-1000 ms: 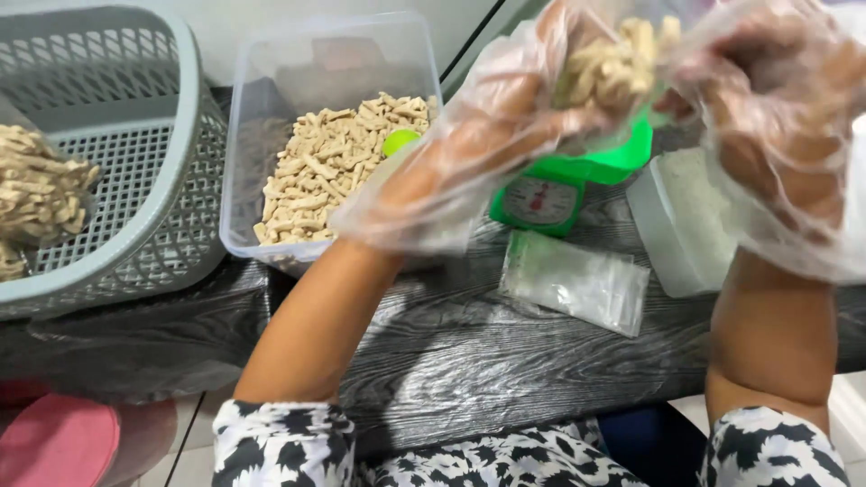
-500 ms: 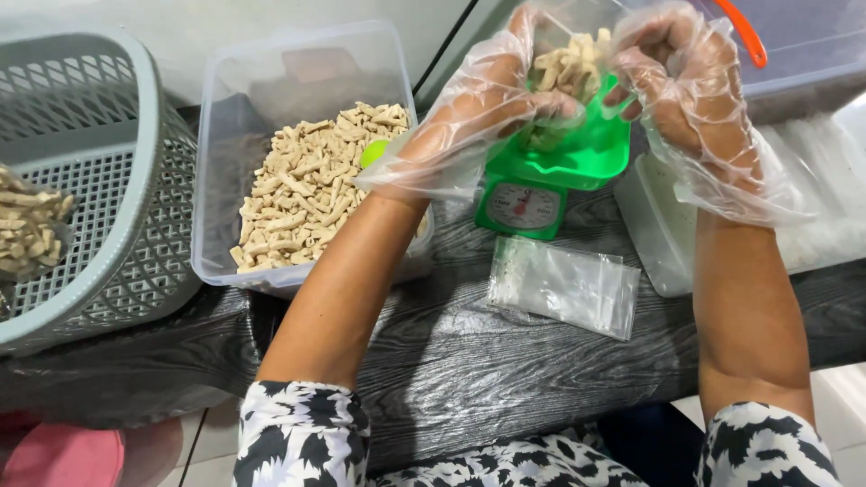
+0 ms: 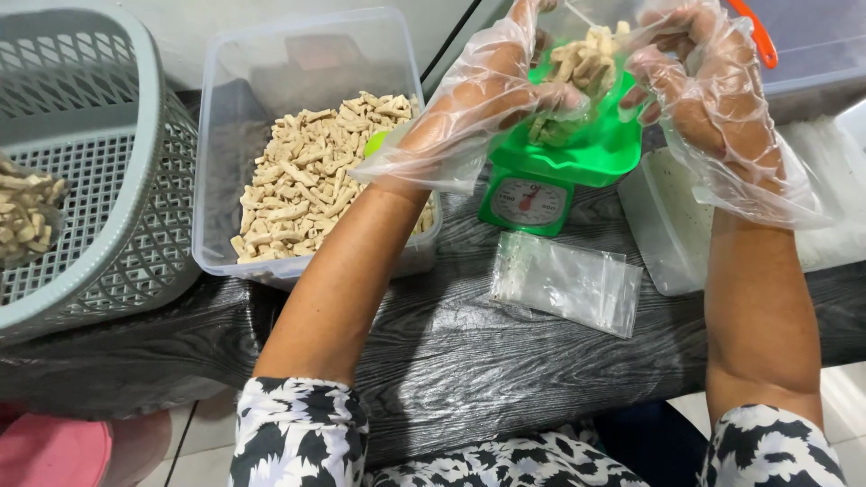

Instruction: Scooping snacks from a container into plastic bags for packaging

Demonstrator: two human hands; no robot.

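up high, both hands wear thin see-through gloves. the left hand (image 3: 487, 95) and the right hand (image 3: 699, 86) each pinch a side of a small clear bag of snack sticks (image 3: 586, 59), fingers closed on it. the bag hangs just over the green scale (image 3: 550, 171). to the left, a clear tub (image 3: 298, 54) holds more sticks. near the scale lies a flat empty bag (image 3: 566, 281) on the dark table (image 3: 505, 370).

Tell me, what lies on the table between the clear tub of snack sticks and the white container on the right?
In the head view, a green kitchen scale and flat empty clear bags.
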